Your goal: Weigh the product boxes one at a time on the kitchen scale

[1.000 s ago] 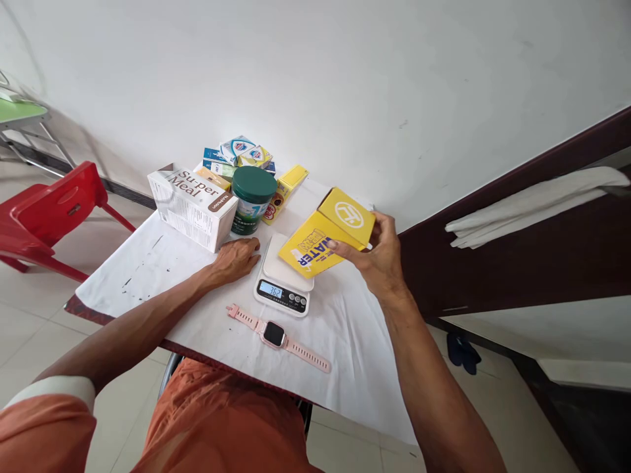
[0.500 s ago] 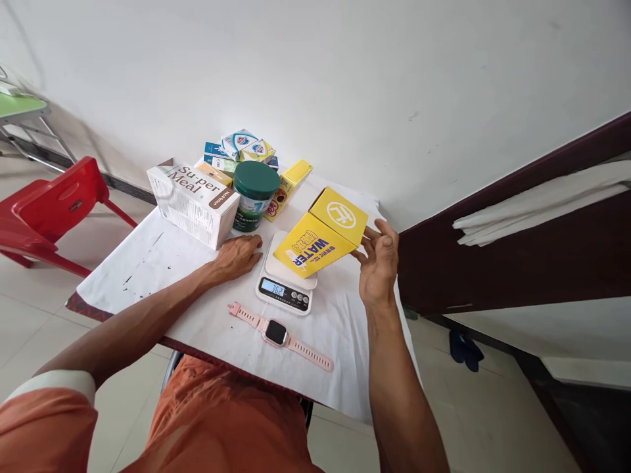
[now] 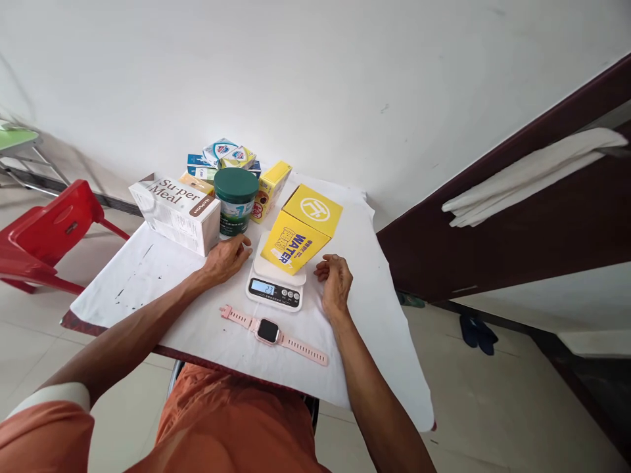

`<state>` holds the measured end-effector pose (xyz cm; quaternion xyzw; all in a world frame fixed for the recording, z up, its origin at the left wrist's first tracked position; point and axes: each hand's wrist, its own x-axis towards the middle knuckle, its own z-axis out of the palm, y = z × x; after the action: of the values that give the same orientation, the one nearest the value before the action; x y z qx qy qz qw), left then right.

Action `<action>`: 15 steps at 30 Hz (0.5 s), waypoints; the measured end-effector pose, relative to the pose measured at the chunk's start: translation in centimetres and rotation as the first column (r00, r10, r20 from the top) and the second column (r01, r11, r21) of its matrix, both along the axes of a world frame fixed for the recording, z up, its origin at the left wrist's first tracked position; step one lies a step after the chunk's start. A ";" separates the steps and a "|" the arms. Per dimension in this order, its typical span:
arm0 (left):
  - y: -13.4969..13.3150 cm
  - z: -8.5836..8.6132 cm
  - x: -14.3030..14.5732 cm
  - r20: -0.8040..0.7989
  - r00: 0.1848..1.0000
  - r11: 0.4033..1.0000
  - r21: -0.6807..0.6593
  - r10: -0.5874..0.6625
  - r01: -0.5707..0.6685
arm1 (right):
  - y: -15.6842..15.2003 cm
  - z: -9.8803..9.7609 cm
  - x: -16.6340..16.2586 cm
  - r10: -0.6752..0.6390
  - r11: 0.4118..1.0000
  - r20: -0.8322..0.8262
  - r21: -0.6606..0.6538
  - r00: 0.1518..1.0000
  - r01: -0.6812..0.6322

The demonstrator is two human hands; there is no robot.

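Observation:
A tall yellow box (image 3: 303, 226) lettered "WATER" stands on the white kitchen scale (image 3: 276, 282), whose lit display (image 3: 263, 288) seems to read 23. My right hand (image 3: 336, 281) is just right of the scale, off the box, its fingers loosely bent with nothing in them. On the cloth left of the scale rests my left hand (image 3: 224, 261), empty, fingers loosely bent and low beside the green-lidded tub (image 3: 235, 197). In front of the scale lies a pink smartwatch (image 3: 268, 331), its strap spread out flat.
A white "Su-per Meal" box (image 3: 180, 213) stands left of the tub. Behind are a smaller yellow box (image 3: 270, 187) and stacked soap boxes (image 3: 229, 153). A white cloth (image 3: 374, 368) covers the table. A red chair (image 3: 62, 230) stands to the left.
My right hand has come off the yellow box and moved down and left, beside the scale. The display has gone from about 362 to about 23. My left hand stays by the tub.

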<state>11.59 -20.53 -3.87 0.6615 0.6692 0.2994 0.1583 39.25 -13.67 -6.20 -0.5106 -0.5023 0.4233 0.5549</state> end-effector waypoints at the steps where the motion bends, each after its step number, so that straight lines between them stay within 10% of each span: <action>1: -0.3 0.3 0.2 0.055 0.998 0.998 0.054 0.021 -0.024 | 0.1 0.0 0.0 0.005 1.000 0.001 -0.003 1.000 -0.005; 8: -0.8 4.8 6.8 0.172 0.983 0.845 0.514 0.065 -0.145 | 0.0 0.2 0.4 0.050 0.999 0.061 0.007 0.997 -0.051; 15: 2.7 5.4 13.2 0.272 0.950 0.771 0.567 0.155 -0.288 | -0.1 0.8 0.5 0.059 0.998 0.098 0.006 0.993 -0.059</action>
<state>24.78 -17.85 1.54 0.5579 0.5926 0.5804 -0.0263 39.71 -13.80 -5.35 -0.5131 -0.5457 0.4116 0.5192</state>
